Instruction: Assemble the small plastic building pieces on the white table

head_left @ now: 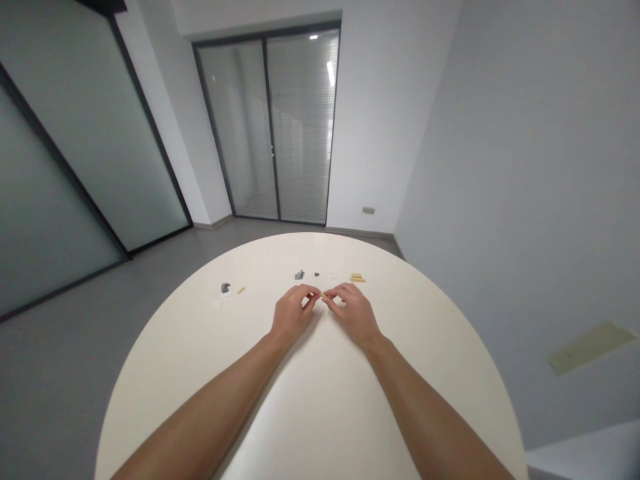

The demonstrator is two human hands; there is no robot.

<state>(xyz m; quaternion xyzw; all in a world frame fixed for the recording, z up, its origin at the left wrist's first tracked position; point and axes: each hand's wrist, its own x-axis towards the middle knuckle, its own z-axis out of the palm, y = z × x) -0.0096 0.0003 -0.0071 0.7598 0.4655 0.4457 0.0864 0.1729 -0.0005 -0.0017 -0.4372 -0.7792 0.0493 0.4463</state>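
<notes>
My left hand (295, 310) and my right hand (354, 312) meet over the middle of the white round table (310, 427). Thumb and fingertips of each are pinched together on a small tan piece (325, 295), mostly covered by the fingers. Its exact kind is too small to make out. Just beyond my left hand lie a blue-grey piece (299, 275) and a tiny dark piece (317, 274). Past my right hand are a faint white piece (333, 276) and some tan strip-like pieces (357, 278).
Toward the table's left edge sit a dark grey piece (225, 288), a small tan strip (241, 290) and a pale piece (225, 297). A glass door (300, 133) stands behind the table, frosted panels (90, 120) at left, a wall (525, 167) close at right.
</notes>
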